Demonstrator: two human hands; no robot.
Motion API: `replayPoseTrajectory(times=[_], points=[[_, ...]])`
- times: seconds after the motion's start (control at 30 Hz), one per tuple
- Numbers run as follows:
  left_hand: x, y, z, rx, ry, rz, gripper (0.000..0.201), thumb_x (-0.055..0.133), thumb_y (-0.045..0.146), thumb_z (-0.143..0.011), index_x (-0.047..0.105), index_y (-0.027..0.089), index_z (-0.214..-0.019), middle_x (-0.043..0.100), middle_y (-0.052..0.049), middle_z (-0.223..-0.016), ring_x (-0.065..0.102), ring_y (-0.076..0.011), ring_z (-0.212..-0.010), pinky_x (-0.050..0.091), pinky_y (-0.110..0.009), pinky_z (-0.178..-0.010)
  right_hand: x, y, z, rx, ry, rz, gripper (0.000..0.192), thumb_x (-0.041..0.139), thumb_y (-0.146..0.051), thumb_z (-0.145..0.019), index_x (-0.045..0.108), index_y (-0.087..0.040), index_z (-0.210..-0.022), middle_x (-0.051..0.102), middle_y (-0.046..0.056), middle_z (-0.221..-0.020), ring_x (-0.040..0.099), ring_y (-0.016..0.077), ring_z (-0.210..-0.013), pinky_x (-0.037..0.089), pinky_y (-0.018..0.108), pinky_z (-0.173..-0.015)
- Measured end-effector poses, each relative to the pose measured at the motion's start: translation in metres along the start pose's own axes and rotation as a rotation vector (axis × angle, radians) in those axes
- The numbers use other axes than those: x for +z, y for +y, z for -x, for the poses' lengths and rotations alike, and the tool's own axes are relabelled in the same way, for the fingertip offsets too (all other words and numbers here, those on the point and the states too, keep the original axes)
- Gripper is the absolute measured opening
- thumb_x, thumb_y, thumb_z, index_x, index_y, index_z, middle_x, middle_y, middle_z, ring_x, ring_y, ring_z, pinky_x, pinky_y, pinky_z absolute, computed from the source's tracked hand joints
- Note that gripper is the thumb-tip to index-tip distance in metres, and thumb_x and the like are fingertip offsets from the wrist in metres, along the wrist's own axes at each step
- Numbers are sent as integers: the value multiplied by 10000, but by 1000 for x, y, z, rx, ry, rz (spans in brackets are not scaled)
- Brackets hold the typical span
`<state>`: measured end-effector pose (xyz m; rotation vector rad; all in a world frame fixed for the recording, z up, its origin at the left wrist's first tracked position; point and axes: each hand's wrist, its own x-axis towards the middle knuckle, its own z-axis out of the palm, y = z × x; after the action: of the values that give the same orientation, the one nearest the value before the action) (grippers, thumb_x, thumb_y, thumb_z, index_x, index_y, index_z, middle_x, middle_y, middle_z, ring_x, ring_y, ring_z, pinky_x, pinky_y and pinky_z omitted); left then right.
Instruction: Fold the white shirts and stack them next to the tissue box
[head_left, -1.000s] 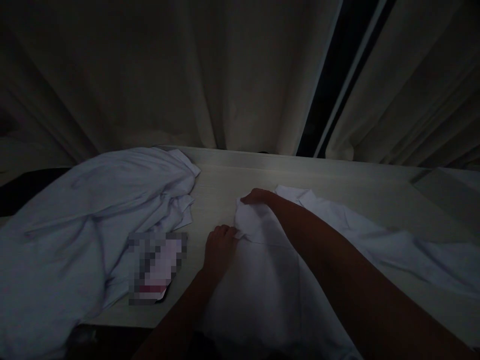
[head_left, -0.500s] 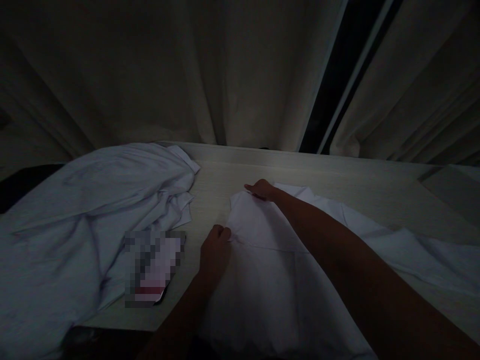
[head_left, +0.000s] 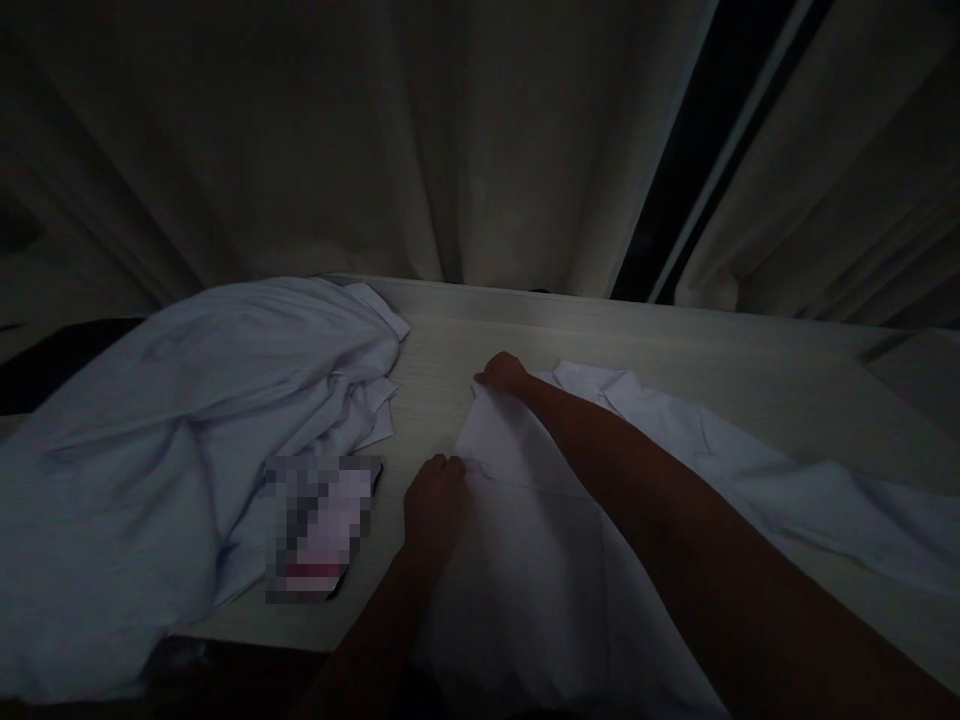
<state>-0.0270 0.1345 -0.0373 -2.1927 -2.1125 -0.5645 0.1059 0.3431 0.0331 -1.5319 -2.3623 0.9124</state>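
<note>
From the head camera, a white garment [head_left: 540,560] lies spread over the near middle of the desk [head_left: 675,350], its fabric smooth and pale, with one seam line running across it just beyond the left hand. More of it trails off to the right in loose folds, and its near part hangs over the desk's near edge. The left hand [head_left: 433,497] rests on the garment's left edge with its fingers [head_left: 439,465] curled together, pinching the cloth. The right hand [head_left: 502,372] reaches farther, to the garment's far left corner, its fingers closed on the fabric there; the right forearm lies across the cloth.

Counted: two hands, two pieces of white cloth, and one small flat item. The second cloth [head_left: 172,450] is a larger crumpled heap on the left side of the desk, well apart from the hands. The flat item [head_left: 322,525], blurred out, lies near the heap's right edge, just left of the left hand.

The desk is a pale wood-grain surface in very dim light. Behind it hang heavy light curtains [head_left: 450,140], with a dark vertical gap [head_left: 690,160] between two panels at the far right.
</note>
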Motion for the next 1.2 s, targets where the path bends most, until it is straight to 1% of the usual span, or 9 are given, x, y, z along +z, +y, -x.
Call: replayPoseTrajectory(times=[0.17,0.27,0.33,0.47,0.63,0.73,0.87,1.07,1.2], points=[[-11,-5,9,-24,70,37,200,416,175,-869,606,215,-822,554,-75,-860,556,-215,-876,458,-336,-788,5,11,62,-80,368,166,439,421,-440,-984,561,-165,-1297,577,117,-1333,511,244,-1214,373,385,-1021],[-24,2,20,13,137,99,226,403,168,-874,624,209,-893,587,-98,-949,560,-232,-991,465,-372,-888,11,30,136,-202,403,267,404,408,-373,-982,550,-189,-1312,600,105,-1293,510,233,-1215,373,396,-1040],[-28,11,27,107,109,140,273,402,211,-893,620,204,-1056,599,-121,-1147,526,-242,-1155,427,-409,-1000,16,53,191,-210,420,333,420,426,-368,-969,526,-206,-1343,557,105,-1349,480,246,-1258,357,428,-1069],[-22,27,35,263,-56,67,545,424,459,-916,410,254,-1421,312,-79,-1560,227,-282,-1454,234,-504,-1160,20,123,293,23,500,489,513,427,-431,-957,459,-206,-1418,400,124,-1497,353,295,-1379,295,490,-1121],[-3,28,40,216,-128,-67,666,401,616,-888,374,283,-1464,251,-109,-1588,146,-326,-1476,174,-564,-1153,21,207,382,333,458,565,526,337,-471,-980,406,-263,-1459,370,83,-1529,314,292,-1414,266,509,-1135],[0,26,41,234,-117,-87,663,389,606,-897,362,277,-1473,254,-119,-1586,159,-324,-1473,191,-565,-1143,21,231,405,433,491,552,582,306,-529,-974,357,-259,-1487,333,83,-1549,246,286,-1444,232,520,-1148],[-2,24,40,225,-134,-88,650,421,594,-885,404,266,-1446,300,-120,-1568,217,-329,-1457,243,-565,-1121,17,241,413,497,530,509,650,317,-562,-959,372,-175,-1478,332,126,-1544,244,294,-1443,220,513,-1151],[4,25,40,249,-93,-143,648,360,582,-909,437,189,-1419,340,-155,-1542,235,-321,-1451,254,-548,-1118,13,255,413,527,677,452,443,352,-295,-971,517,-184,-1366,446,111,-1477,362,269,-1378,242,498,-1130],[9,36,47,223,-57,-212,675,301,585,-926,391,166,-1448,308,-182,-1550,206,-351,-1454,246,-590,-1098,11,267,409,532,742,405,431,339,-182,-955,557,-189,-1327,481,109,-1446,379,264,-1357,234,483,-1123]])
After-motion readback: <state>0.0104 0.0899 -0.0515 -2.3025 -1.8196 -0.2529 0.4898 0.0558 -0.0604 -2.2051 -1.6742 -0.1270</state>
